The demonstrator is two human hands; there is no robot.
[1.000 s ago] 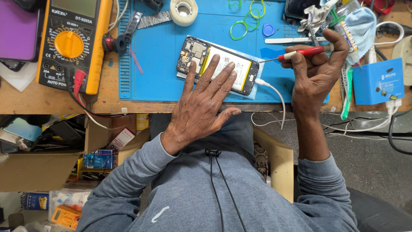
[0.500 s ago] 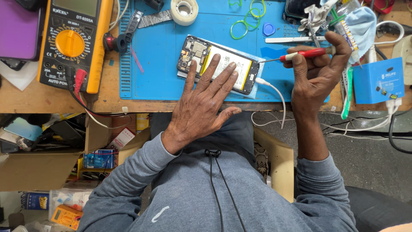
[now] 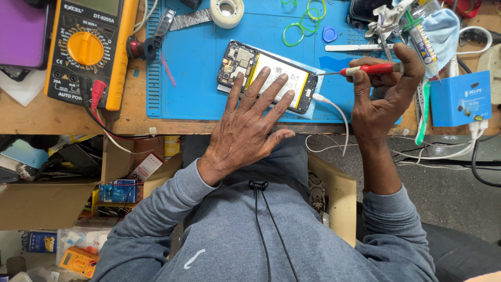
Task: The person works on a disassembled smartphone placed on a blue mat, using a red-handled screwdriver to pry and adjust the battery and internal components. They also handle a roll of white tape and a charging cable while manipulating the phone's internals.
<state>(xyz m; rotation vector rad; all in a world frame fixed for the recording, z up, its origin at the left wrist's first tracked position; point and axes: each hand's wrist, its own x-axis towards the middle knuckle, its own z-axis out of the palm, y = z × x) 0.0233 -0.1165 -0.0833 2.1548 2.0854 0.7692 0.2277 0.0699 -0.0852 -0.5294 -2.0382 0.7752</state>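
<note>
One opened phone [image 3: 266,77] is pinned on the blue mat [image 3: 198,78].
It is pressed flat under the spread fingers of the left hand [image 3: 248,122]; one red-handled screwdriver [image 3: 373,69] is pinched in the right hand [image 3: 383,91], its metal tip at the phone's right end.

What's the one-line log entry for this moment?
left hand: flat on phone | right hand: holds screwdriver, tip at phone's end | mat: under phone

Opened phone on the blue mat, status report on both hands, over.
Left hand flat, fingers spread on opened phone. Right hand grips red screwdriver, tip at phone's right end. White cable plugged in there, near the tip.
</note>
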